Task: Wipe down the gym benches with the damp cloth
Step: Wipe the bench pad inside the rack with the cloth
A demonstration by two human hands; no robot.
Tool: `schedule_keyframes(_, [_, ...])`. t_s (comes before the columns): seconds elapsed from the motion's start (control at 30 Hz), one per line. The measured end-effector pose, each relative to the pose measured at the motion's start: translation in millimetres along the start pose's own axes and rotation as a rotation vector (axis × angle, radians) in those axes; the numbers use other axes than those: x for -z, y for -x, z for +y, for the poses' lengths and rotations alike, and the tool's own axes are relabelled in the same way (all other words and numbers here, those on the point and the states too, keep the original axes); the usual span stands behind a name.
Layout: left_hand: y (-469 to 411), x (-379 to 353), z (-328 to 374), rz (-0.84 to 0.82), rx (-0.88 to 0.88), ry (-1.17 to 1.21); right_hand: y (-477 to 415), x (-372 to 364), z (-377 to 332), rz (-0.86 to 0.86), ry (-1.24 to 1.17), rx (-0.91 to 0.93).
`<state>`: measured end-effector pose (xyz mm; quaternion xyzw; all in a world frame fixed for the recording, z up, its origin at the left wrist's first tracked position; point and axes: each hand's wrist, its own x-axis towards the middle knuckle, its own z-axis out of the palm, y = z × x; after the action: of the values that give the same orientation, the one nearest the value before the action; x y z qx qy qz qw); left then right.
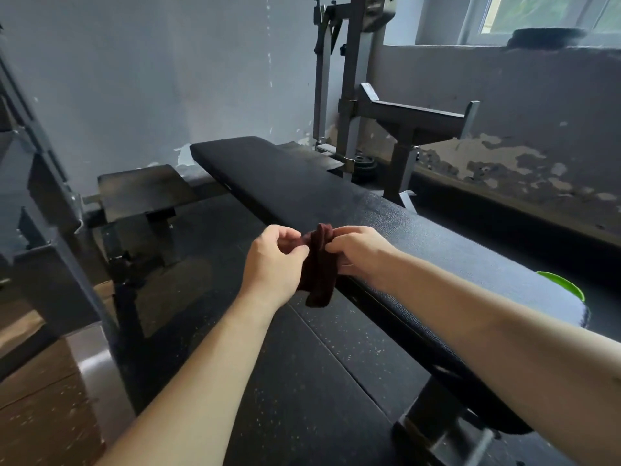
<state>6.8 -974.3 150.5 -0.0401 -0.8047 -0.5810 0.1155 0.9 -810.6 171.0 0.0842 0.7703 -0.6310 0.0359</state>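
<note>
Dark maroon cloth (319, 267), bunched into a narrow upright fold, hangs between the person's two hands, right at the near long edge of the long black padded gym bench (336, 196). The left hand (272, 264) is on the cloth's left side, its fingers curled in and the thumb tip meeting them on the fabric near the top. It is a pinch rather than a full fist. The right hand (359, 253) comes in from the other side, fingertips likewise curled onto the upper part of the fold, with its wrist and bare forearm crossing above the bench's pad. The top of the cloth pokes up a little above both sets of fingertips. The rest droops below the hands, and its lower end hangs free over the black speckled rubber floor (302, 381). From where I stand the cloth seems to brush the bench's side, though dark against dark makes that hard to tell.

Beyond the bench's right side a bright green rounded object (561, 284) peeks out, mostly hidden by the pad. At the bench's far end stands a grey metal rack (353, 79) with a dark weight plate (364, 163) at its foot. A lower dark flat pad (144, 190) sits left of the bench's far end, near the pale peeling wall (168, 79). A window (537, 11) is high on the right.
</note>
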Motion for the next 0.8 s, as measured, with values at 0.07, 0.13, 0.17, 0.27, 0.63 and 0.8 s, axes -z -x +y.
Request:
schedule_keyframes(0.07, [-5, 6, -1, 0.001, -0.009, -0.004, -3, -8, -2, -0.087, -0.020, 0.004])
schedule_keyframes(0.13, [-11, 14, -4, 0.004, -0.025, -0.020, -10, -18, 1, -0.082, 0.032, 0.027])
schedule_keyframes(0.17, [-16, 18, -7, 0.008, -0.037, -0.037, -15, -22, 3, -0.040, 0.080, 0.046])
schedule_keyframes(0.27, [-33, 35, -18, 0.012, -0.024, -0.094, -30, -30, -1, 0.033, 0.198, 0.036])
schedule_keyframes(0.63, [-99, 70, -51, 0.218, 0.197, -0.208, -83, -90, -72, -0.064, 0.221, 0.072])
schedule_keyframes(0.8, [-117, 82, -34, -0.078, 0.435, 0.350, -105, -108, -114, -0.074, 0.184, 0.044])
